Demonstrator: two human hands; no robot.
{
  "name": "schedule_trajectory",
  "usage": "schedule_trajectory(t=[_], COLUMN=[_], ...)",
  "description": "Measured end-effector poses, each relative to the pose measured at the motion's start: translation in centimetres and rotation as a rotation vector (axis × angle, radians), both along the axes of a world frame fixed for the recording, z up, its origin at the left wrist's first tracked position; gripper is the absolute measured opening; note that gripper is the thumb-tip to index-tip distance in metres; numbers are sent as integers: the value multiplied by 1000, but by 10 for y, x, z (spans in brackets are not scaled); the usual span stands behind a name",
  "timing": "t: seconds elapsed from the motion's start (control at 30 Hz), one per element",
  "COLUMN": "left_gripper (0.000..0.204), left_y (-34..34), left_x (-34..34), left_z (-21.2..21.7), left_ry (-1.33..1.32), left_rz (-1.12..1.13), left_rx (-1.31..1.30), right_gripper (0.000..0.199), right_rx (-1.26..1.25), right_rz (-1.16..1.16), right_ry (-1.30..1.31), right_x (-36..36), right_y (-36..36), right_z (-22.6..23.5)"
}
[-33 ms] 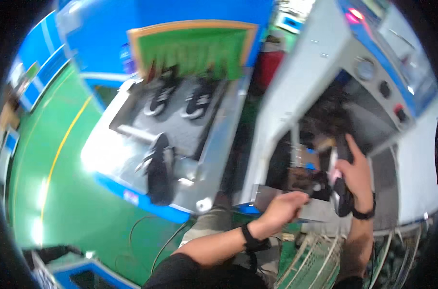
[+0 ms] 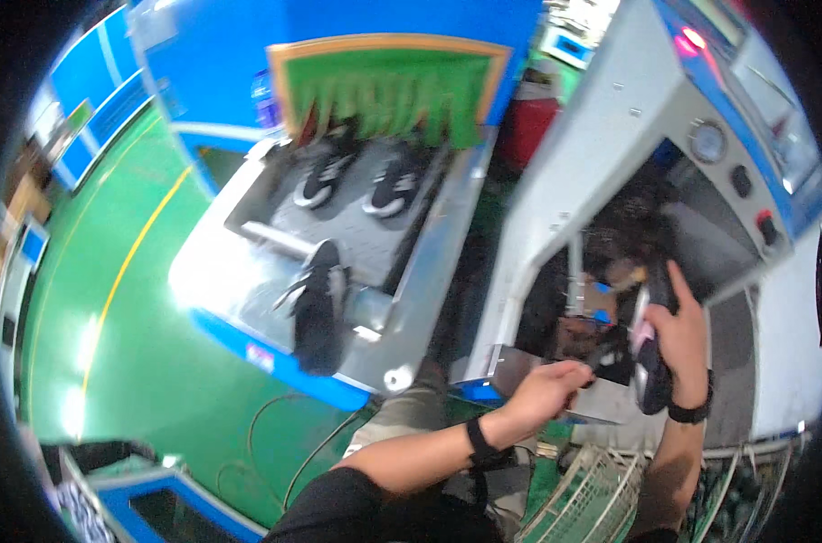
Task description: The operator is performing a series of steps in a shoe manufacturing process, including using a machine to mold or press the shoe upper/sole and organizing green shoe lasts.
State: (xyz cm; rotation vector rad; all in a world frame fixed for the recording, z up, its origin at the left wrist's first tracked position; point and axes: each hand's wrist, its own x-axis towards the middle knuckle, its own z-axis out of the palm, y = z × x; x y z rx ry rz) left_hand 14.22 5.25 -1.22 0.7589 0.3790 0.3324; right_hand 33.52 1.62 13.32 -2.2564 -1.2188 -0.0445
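My right hand (image 2: 686, 335) grips a dark shoe (image 2: 649, 376) with a pale, pinkish patch, holding it upright at the opening of a grey machine (image 2: 555, 226). The thumb lies across the shoe's side and the index finger stretches along it. Left of that, my left hand (image 2: 545, 396) is closed, fingers pinched at the machine's front edge; what they hold is too small and blurred to name. Inside the opening are dark parts and a brownish block with blue pieces (image 2: 601, 315).
To the left, a conveyor (image 2: 375, 249) carries two black-and-white shoes (image 2: 394, 188) near a green fringed curtain (image 2: 384, 95). Another dark shoe (image 2: 318, 312) lies at its near end. A white wire rack (image 2: 578, 498) stands below my hands. A cable (image 2: 289, 471) crosses the green floor.
The whole scene has shifted slightly rightward in the picture as my head turned. Both hands keep about the same hold, and the shoe stays in my right hand.
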Motion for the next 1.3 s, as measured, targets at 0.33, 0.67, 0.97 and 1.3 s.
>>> schedule_trajectory(t=[0.33,0.67,0.97,1.3], left_gripper=[28,35,52,56], left_y=[-41,-62,-76,-112], left_x=[-37,-86,-106,-144], left_z=[1,12,-28,-69], left_ry=[140,3,89,263], left_rz=[-7,-251,-570,-586], left_rx=[390,362,-194,1189], right_gripper=[83,75,89,29], right_rx=[62,361,14,920], right_rz=[-156,-184,469,216], right_ry=[-202,-278,436,1894], right_x=[-35,-126,-139,-60], right_y=[2,-154,-235,-54], right_z=[-2,-68,-53,-41])
